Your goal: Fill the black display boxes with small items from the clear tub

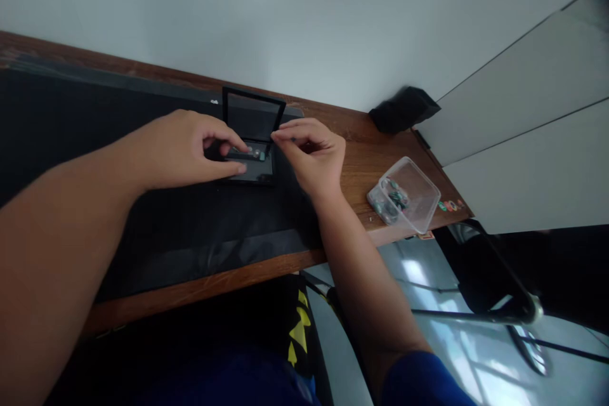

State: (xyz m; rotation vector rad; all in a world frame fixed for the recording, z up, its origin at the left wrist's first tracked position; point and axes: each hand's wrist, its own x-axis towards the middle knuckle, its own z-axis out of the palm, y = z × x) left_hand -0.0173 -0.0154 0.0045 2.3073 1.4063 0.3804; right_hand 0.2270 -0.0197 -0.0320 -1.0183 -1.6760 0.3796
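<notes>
A small black case (259, 170) with its framed, see-through lid (253, 115) raised lies on the black mat. Inside it are a few tiny round and greenish pieces (257, 153). My left hand (183, 149) reaches over the case from the left, thumb and index finger apart, the fingertips at the tray and close to the tiny pieces. At the lid's lower right corner, my right hand (314, 155) has its thumb and index finger pinched together. Whatever sits in that pinch is too small or hidden to name.
A clear plastic tub (416, 193) with small dark and green pieces inside stands on the wooden tabletop (354, 174) at the right. Behind it is a black object (404, 109) near the wall. Several small coloured discs (451, 205) lie by the table's right edge.
</notes>
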